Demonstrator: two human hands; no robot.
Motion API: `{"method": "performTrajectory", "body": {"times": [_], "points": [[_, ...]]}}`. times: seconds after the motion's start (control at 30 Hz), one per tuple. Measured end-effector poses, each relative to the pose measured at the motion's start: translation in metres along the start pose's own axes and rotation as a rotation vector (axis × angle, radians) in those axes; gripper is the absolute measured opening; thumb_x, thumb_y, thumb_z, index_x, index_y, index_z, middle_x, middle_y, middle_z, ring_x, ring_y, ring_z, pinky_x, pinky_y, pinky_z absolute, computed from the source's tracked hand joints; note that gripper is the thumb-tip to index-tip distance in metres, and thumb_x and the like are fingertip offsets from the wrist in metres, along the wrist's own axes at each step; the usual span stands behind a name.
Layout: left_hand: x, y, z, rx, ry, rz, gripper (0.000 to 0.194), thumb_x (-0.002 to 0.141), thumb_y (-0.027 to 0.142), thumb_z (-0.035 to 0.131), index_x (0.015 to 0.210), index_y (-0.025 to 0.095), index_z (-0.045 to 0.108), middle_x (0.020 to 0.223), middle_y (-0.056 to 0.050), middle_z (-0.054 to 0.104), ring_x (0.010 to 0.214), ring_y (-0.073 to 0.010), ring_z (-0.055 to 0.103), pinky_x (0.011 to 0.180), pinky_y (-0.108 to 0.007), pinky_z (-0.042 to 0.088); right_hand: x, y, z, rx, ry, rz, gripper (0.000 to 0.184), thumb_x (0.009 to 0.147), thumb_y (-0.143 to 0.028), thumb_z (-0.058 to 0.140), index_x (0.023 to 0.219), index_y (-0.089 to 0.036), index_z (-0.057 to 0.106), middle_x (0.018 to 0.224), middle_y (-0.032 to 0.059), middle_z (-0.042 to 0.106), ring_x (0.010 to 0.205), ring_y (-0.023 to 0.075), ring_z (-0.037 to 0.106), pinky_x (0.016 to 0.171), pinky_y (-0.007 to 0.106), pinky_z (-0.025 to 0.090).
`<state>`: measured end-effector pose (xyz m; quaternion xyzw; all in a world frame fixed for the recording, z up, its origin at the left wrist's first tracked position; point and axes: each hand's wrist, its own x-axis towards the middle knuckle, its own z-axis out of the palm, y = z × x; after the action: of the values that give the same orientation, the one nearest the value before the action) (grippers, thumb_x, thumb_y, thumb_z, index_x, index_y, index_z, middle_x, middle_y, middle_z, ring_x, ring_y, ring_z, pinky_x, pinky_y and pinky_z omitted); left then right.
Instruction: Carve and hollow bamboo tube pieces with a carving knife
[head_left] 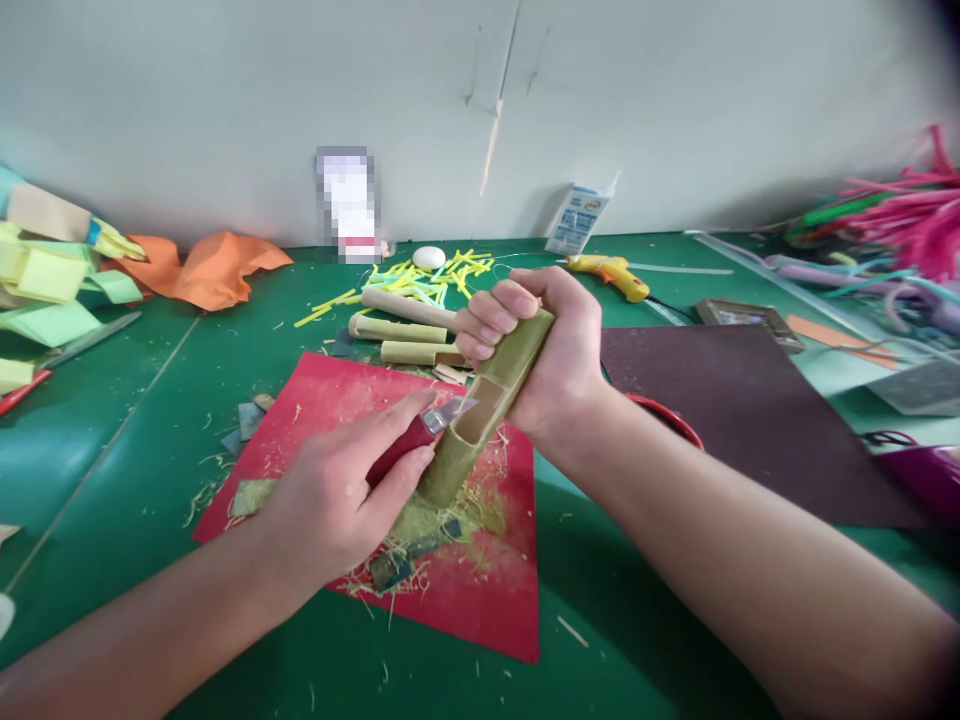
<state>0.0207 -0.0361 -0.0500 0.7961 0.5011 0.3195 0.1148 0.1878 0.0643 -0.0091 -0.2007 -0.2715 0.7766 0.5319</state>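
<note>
My right hand point(559, 340) is wrapped round the upper end of a green bamboo tube point(517, 350), which is tilted over the red sheet. A long opening is cut in the tube's side, facing up and left. Closed round the red handle of a carving knife point(409, 440), my left hand point(337, 480) holds the blade at the edge of that opening. Whether the blade touches the bamboo I cannot tell exactly. Below the tube, bamboo shavings, dust and dark scraps of sandpaper point(394, 568) lie on the red sheet point(487, 600).
Cut bamboo pieces point(401, 330) lie behind the red sheet, near yellow strips point(330, 305). A yellow glue gun point(611, 275) and a small carton point(581, 220) stand farther back. A dark sheet point(735, 420) lies right; orange paper point(217, 270) lies left.
</note>
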Motion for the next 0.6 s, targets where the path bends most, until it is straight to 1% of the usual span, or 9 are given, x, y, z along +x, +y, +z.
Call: {"method": "performTrajectory", "body": {"times": [0.13,0.2,0.37,0.53,0.6], "points": [[0.0004,0.0000,0.0000,0.060,0.016,0.039,0.043,0.090,0.026,0.052,0.132,0.019,0.048,0.120,-0.006,0.065,0.099,-0.0185,0.066,0.086,-0.027,0.054,-0.0004,-0.0001,0.0000,-0.032,0.000,-0.006,0.040,0.083,-0.032,0.050,0.054,-0.022,0.024,0.050,-0.0042,0.030,0.045,0.0092,0.033,0.042,0.024,0.033],[0.0014,0.0011,-0.0003,0.031,0.016,0.038,0.042,0.090,0.027,0.052,0.131,0.018,0.049,0.119,-0.005,0.065,0.100,-0.0181,0.066,0.087,-0.026,0.054,-0.0001,0.0003,-0.0007,-0.011,-0.007,0.000,0.039,0.083,-0.031,0.049,0.054,-0.022,0.024,0.050,-0.0042,0.030,0.044,0.0091,0.034,0.042,0.024,0.033],[0.0030,0.0016,-0.0002,-0.059,-0.020,-0.024,0.041,0.091,0.028,0.050,0.130,0.018,0.050,0.123,-0.005,0.063,0.108,-0.0189,0.063,0.094,-0.027,0.051,0.0010,0.0030,-0.0019,0.002,0.020,-0.003,0.038,0.082,-0.031,0.049,0.054,-0.022,0.025,0.050,-0.0043,0.031,0.044,0.0092,0.034,0.042,0.024,0.033],[0.0023,-0.0015,0.0013,-0.015,0.002,0.035,0.043,0.090,0.026,0.051,0.132,0.018,0.048,0.125,-0.007,0.062,0.108,-0.0202,0.062,0.093,-0.029,0.052,0.0008,0.0038,-0.0010,0.007,0.019,0.003,0.035,0.081,-0.029,0.047,0.054,-0.022,0.026,0.049,-0.0042,0.032,0.045,0.0089,0.033,0.042,0.024,0.033],[0.0019,-0.0013,0.0016,-0.040,-0.006,0.017,0.043,0.090,0.026,0.051,0.132,0.019,0.049,0.125,-0.006,0.062,0.109,-0.0195,0.062,0.093,-0.028,0.051,0.0012,0.0038,-0.0014,0.008,0.016,0.019,0.034,0.080,-0.028,0.047,0.053,-0.022,0.026,0.049,-0.0042,0.032,0.044,0.0087,0.033,0.042,0.024,0.033]]}}
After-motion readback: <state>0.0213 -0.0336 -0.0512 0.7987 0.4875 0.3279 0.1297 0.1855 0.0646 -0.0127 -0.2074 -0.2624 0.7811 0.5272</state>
